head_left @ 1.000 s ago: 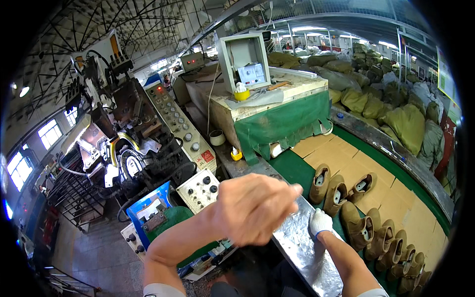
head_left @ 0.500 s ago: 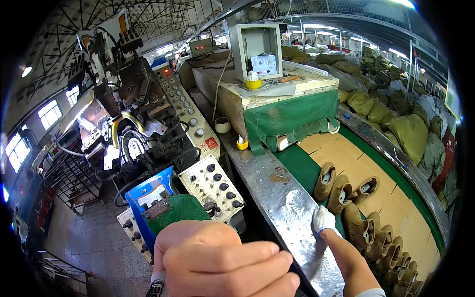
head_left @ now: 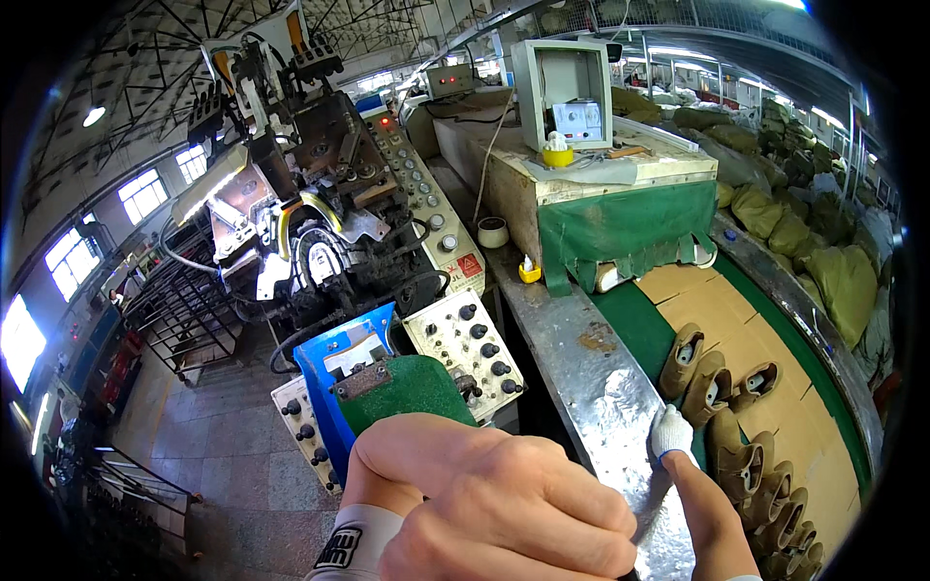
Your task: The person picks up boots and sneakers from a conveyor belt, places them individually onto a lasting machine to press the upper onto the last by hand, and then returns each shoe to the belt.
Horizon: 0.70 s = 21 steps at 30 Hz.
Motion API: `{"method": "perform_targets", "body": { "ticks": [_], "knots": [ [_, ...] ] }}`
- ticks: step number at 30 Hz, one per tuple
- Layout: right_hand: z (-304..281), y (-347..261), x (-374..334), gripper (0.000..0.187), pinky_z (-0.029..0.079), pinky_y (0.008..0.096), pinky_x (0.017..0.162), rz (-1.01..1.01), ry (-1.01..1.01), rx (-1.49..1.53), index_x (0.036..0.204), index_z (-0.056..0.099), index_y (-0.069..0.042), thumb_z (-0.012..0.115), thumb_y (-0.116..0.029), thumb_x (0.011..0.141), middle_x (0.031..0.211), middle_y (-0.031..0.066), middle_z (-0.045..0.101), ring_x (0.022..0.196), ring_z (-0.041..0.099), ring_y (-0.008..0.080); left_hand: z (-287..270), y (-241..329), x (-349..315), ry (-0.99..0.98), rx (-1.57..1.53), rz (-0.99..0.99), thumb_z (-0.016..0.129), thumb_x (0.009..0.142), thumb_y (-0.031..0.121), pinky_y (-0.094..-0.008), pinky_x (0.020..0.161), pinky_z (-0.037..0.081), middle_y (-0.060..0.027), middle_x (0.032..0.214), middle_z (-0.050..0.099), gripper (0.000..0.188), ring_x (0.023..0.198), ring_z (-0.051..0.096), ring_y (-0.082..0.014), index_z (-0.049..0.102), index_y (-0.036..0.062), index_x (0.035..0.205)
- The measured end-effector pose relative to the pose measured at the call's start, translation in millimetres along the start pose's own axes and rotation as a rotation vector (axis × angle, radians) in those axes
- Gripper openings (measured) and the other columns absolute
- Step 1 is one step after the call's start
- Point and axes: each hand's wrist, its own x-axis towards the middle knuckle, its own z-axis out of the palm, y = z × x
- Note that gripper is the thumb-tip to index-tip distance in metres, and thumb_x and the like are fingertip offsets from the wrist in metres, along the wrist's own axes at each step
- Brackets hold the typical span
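My bare left hand is large and close in the lower middle, bent at the wrist above a white cuff. Its fingers are curled closed, and whatever may be inside them is hidden. Just beyond it, a green padded flap is fixed to a blue machine part. In a white knitted glove, my right hand rests at the inner edge of a worn metal ledge; its fingers are too small and hidden to read. Close to the glove, several brown shoes stand in rows on cardboard.
A large machine with a knobbed control panel stands at left. Beyond the ledge, a green curtain hangs from a box-like housing with an open grey cabinet on top. Sacks are piled at far right.
The whole scene has shifted rightward in the picture. My left hand's fingertips, visible before, are now tucked under with the knuckles showing. The gloved right hand stays at the ledge edge.
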Motion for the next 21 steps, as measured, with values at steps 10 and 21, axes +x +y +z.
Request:
{"method": "perform_targets", "body": {
  "ticks": [10, 21],
  "knots": [
    [0, -2, 4, 0.042, 0.056, 0.0526, 0.08, -0.004, 0.002, -0.023, 0.104, 0.064, -0.001, 0.04, -0.036, 0.109, 0.096, 0.0259, 0.072, 0.088, 0.072, 0.0429, 16, 4, 4, 0.201, -0.315, -0.011, 0.053, 0.103, 0.0, -0.0298, 0.052, 0.057, -0.0091, 0.083, 0.073, 0.051, 0.055, 0.062, -0.0185, 0.065, 0.0347, 0.138],
    [4, 5, 4, 0.041, 0.058, 0.0509, 0.078, -0.023, 0.019, -0.038, 0.103, 0.063, -0.002, 0.04, -0.036, 0.108, 0.095, 0.0249, 0.073, 0.086, 0.073, 0.0415, -22, -18, 2, -0.094, -0.584, 0.142, 0.064, 0.098, 0.007, -0.029, 0.052, 0.054, -0.0101, 0.08, 0.074, 0.018, 0.057, 0.065, -0.0191, 0.077, 0.0148, 0.107]
  ]
}}
